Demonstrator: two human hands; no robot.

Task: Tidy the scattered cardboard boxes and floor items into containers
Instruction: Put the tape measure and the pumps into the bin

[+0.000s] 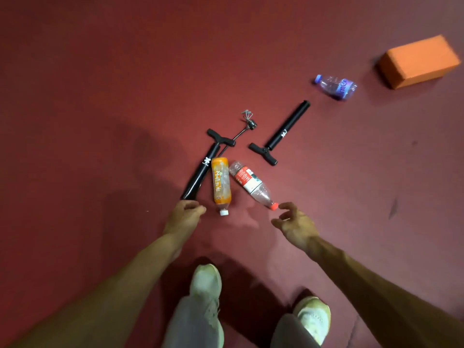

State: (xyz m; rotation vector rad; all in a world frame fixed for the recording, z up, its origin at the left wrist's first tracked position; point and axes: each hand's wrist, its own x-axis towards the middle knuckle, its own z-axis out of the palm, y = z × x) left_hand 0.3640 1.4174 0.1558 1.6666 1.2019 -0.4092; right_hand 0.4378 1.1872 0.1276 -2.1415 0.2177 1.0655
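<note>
Left hand [184, 214] and right hand [295, 222] hover empty, fingers loose, by the orange plastic bottle [220, 184] and red-capped clear bottle [249, 183]; nothing looks tidied yet.

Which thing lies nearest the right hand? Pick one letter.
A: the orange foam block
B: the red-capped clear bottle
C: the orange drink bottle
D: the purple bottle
B: the red-capped clear bottle lies on the floor with its cap just ahead of the right hand, which holds nothing.

bottles [220, 184] [251, 183] [337, 87]: 3 | black hand pumps [200, 172] [286, 129]: 2 | orange block [419, 61]: 1 | metal rod tool [247, 126]: 1 | shoes [207, 285] [313, 315]: 2
</note>
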